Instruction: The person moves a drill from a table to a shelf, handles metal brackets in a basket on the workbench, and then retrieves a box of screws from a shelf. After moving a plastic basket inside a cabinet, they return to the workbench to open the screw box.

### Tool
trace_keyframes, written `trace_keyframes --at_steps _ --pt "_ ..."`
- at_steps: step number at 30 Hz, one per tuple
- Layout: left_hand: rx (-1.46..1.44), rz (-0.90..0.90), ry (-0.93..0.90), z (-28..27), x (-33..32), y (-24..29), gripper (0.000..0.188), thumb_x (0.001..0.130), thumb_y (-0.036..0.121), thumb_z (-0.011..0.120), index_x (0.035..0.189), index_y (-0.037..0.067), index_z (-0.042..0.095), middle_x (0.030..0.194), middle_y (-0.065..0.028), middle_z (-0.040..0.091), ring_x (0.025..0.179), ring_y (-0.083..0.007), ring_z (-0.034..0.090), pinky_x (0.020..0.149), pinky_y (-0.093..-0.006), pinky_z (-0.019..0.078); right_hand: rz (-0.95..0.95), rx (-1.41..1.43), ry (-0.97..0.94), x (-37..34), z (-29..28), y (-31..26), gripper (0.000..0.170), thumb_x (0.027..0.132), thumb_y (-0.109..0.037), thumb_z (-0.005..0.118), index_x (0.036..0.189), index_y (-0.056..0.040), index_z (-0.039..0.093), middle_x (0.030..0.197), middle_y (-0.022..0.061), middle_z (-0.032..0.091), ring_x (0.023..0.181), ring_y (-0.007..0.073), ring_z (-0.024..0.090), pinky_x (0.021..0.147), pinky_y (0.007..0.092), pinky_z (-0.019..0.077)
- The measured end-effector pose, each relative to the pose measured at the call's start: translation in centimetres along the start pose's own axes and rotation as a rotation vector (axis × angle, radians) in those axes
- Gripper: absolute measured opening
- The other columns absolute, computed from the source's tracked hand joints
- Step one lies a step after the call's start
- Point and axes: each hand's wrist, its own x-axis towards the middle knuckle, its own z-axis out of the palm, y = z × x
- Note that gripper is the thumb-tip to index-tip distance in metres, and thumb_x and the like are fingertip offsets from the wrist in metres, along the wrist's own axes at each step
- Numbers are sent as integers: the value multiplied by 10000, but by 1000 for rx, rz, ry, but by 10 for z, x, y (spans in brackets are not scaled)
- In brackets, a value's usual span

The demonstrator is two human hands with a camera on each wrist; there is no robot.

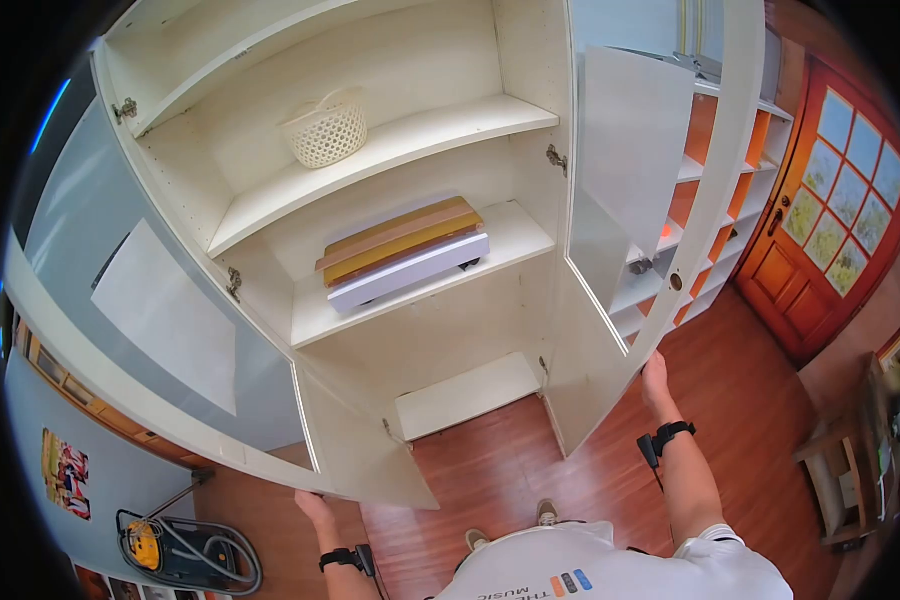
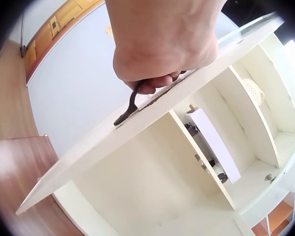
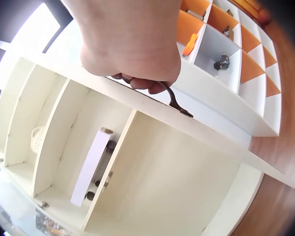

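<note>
A tall white cabinet [image 1: 530,115] stands with both glass-and-panel doors swung outward. My left hand [image 1: 315,508] is at the outer edge of the left door [image 1: 360,440]. In the left wrist view, its fingers curl round a dark curved handle [image 2: 132,102]. My right hand [image 1: 655,380] is at the edge of the right door [image 1: 590,370]. Its fingers wrap a similar dark handle [image 3: 172,100] in the right wrist view. Inside, a white woven basket [image 1: 330,137] sits on an upper shelf. Below it lies a long pale lilac box-like piece [image 1: 410,276] with brown and yellowish boards on top.
A white shelf unit with orange compartments [image 1: 703,130] stands behind the right door, near a wooden door [image 1: 820,200] with glass panes. At lower left is a yellow-and-dark vacuum cleaner [image 1: 185,553] with its hose. Wooden furniture [image 1: 838,490] stands at right on the reddish floor [image 1: 490,460].
</note>
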Motion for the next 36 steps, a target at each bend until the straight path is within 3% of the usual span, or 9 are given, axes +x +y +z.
trace_keyframes --at_steps 2,4,8,13,18,22,24,30,36 --pt "16 50 22 -12 12 -4 267 901 231 402 678 114 492 598 47 427 507 -67 390 457 -230 303 -6 -3 21 1 0 -8 373 952 -322 379 929 -9 581 831 2 564 776 92 486 712 250 395" --pt "-199 -8 115 -21 21 1 261 870 209 423 655 91 511 596 41 444 493 -69 390 432 -235 279 -11 -4 34 -3 0 -11 361 944 -318 395 915 -12 584 815 -1 560 760 89 482 692 247 391" --pt "-109 -40 128 -36 28 14 245 859 190 431 638 108 496 608 46 445 501 -74 395 437 -239 284 -23 27 90 -2 10 -9 331 916 -307 427 816 -38 590 742 -16 546 697 78 470 634 244 379" --pt "-66 -57 63 -64 55 -19 199 876 243 435 715 155 512 643 61 480 543 -70 455 477 -224 344 -53 20 39 -9 18 -10 328 903 -307 438 715 -71 566 673 -39 522 626 63 450 565 233 355" --pt "-8 -53 111 -45 35 8 201 879 254 436 833 97 553 792 16 528 732 -138 531 663 -298 444 -91 52 39 -9 22 -1 335 909 -324 431 694 -100 556 646 -54 501 585 46 428 515 225 327" --pt "-41 -26 161 -39 35 9 210 881 257 439 836 89 556 791 15 532 729 -138 533 660 -296 443 -101 51 63 -8 24 -1 323 902 -334 450 700 -104 552 655 -60 500 592 45 436 518 220 328" --pt "-88 84 242 -35 38 4 282 878 244 426 724 44 552 704 -14 540 616 -131 503 543 -293 411 -109 50 80 -9 24 -2 317 898 -337 458 702 -105 550 659 -61 500 593 46 438 519 221 330" --pt "-74 74 251 -35 37 16 276 882 232 431 726 42 556 712 -4 537 631 -138 504 570 -287 418 -71 38 103 -3 17 -1 287 881 -315 468 703 -105 550 662 -56 504 597 50 445 526 226 337" --pt "-108 88 199 -59 59 -18 241 889 187 417 745 51 554 720 8 527 643 -136 497 583 -286 421 -32 16 129 -5 20 -4 290 879 -309 463 698 -99 546 661 -52 497 603 57 443 539 234 342"
